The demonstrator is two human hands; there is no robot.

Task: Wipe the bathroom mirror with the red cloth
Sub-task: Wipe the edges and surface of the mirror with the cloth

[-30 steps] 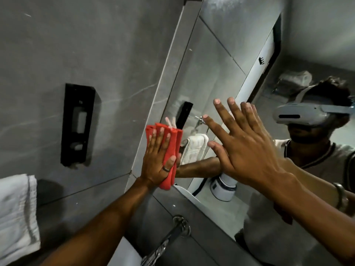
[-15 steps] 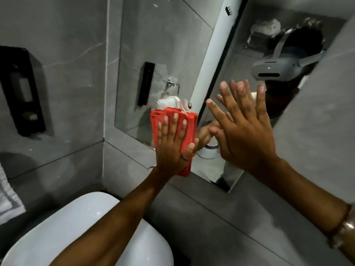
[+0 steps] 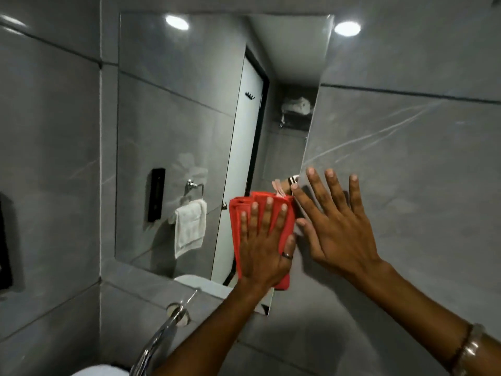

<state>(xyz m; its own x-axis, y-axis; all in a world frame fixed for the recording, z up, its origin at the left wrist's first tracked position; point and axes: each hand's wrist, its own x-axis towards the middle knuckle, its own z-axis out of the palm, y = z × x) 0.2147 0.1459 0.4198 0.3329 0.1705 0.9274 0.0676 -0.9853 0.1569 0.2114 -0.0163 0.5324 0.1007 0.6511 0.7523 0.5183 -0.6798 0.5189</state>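
Observation:
The frameless mirror hangs on the grey tiled wall. A folded red cloth lies flat against the glass near the mirror's lower right edge. My left hand presses on it with its palm, fingers spread over the cloth, a ring on the thumb. Just right of the mirror's edge, my right hand rests flat on the tile wall with fingers apart and nothing in it. A bracelet shows on that wrist.
A chrome tap juts from the wall below the mirror, above a white basin. A black dispenser sits at the far left edge. The mirror reflects a white towel, a door and a ceiling light.
My left hand has slid the cloth rightward to the mirror's right edge. My right hand has moved off the glass onto the tile. The view has swung up, and my reflection is gone.

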